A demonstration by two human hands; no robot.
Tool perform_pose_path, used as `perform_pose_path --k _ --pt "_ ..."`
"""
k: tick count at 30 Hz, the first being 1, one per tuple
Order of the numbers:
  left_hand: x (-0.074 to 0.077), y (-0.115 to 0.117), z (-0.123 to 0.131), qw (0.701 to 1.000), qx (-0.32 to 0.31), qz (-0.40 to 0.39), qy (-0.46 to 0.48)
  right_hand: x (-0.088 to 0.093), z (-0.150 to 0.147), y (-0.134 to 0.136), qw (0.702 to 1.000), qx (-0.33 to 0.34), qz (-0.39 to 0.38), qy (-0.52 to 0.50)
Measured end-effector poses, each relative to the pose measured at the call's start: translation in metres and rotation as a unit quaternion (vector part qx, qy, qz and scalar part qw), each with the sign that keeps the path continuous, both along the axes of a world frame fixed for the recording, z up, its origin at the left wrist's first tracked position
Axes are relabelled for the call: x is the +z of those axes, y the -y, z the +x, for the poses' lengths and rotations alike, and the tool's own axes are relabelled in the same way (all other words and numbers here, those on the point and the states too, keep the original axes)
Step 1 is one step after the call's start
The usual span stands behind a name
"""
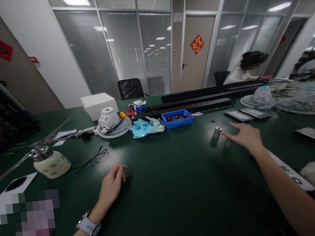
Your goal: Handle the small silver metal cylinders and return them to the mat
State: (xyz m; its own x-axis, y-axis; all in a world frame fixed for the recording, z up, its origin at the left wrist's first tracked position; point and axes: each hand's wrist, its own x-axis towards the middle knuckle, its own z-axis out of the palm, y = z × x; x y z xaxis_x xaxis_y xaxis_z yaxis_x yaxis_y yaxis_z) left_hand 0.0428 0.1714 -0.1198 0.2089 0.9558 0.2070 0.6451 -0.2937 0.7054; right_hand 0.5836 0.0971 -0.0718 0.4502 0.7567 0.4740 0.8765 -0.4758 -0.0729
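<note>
My right hand (243,134) reaches out over the right part of the green table, thumb and forefinger apart, with nothing between them. Just left of its fingertips stands a small grey metal cylinder (217,132) with a lighter top. A second, dimmer grey cylinder (227,142) shows under the thumb; I cannot tell whether the thumb touches it. My left hand (112,183), wearing a watch (88,224) at the wrist, rests at the table's left middle. Its fingers are loosely bent, slightly apart and hold nothing visible.
Farther back are a white fan housing (109,119), light-blue fan blades (144,127), a blue tray (178,123) of small parts and long black bars (184,107). A patterned jar (53,164) and black-framed glasses (92,159) lie left. A person (243,72) sits across the table.
</note>
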Motion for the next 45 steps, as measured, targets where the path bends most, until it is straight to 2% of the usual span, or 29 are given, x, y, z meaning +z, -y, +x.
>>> perform_pose_path --k 5,9,12,14,16,19,22,25,27,32,37,45 --pt "0.0 0.001 0.0 1.0 -0.003 0.003 0.005 0.006 0.004 -0.046 0.985 -0.004 -0.153 -0.073" --pt "-0.002 0.001 0.0 1.0 -0.008 0.006 0.008 0.004 0.007 -0.059 0.985 -0.007 -0.148 -0.091" --pt "-0.003 0.001 0.0 1.0 -0.015 0.01 0.006 0.004 -0.014 -0.06 0.986 0.033 -0.131 -0.102" --pt "-0.003 0.003 0.002 1.0 -0.02 0.009 0.008 0.004 -0.044 -0.061 0.977 0.1 -0.126 -0.141" --pt "-0.001 0.005 0.004 1.0 -0.026 0.009 0.013 0.002 -0.086 -0.063 0.958 0.186 -0.113 -0.189" --pt "0.003 0.012 0.009 0.998 -0.037 0.035 0.024 -0.002 -0.163 -0.062 0.913 0.312 -0.093 -0.245" --pt "0.006 0.022 0.015 0.992 -0.059 0.104 0.041 -0.011 -0.237 -0.053 0.859 0.421 -0.073 -0.283" --pt "0.009 0.034 0.021 0.983 -0.088 0.15 0.055 -0.022 -0.291 -0.04 0.822 0.475 -0.05 -0.31" --pt "0.01 0.039 0.024 0.981 -0.095 0.156 0.059 -0.029 -0.313 -0.035 0.821 0.472 -0.038 -0.318" --pt "0.011 0.042 0.032 0.984 -0.081 0.142 0.072 -0.04 -0.332 -0.03 0.836 0.44 -0.026 -0.327" --pt "0.01 0.039 0.039 0.985 -0.05 0.085 0.139 -0.034 -0.334 -0.026 0.839 0.439 -0.03 -0.319" --pt "0.011 0.033 0.036 0.966 -0.029 0.128 0.221 -0.031 -0.335 -0.025 0.847 0.434 -0.033 -0.307"
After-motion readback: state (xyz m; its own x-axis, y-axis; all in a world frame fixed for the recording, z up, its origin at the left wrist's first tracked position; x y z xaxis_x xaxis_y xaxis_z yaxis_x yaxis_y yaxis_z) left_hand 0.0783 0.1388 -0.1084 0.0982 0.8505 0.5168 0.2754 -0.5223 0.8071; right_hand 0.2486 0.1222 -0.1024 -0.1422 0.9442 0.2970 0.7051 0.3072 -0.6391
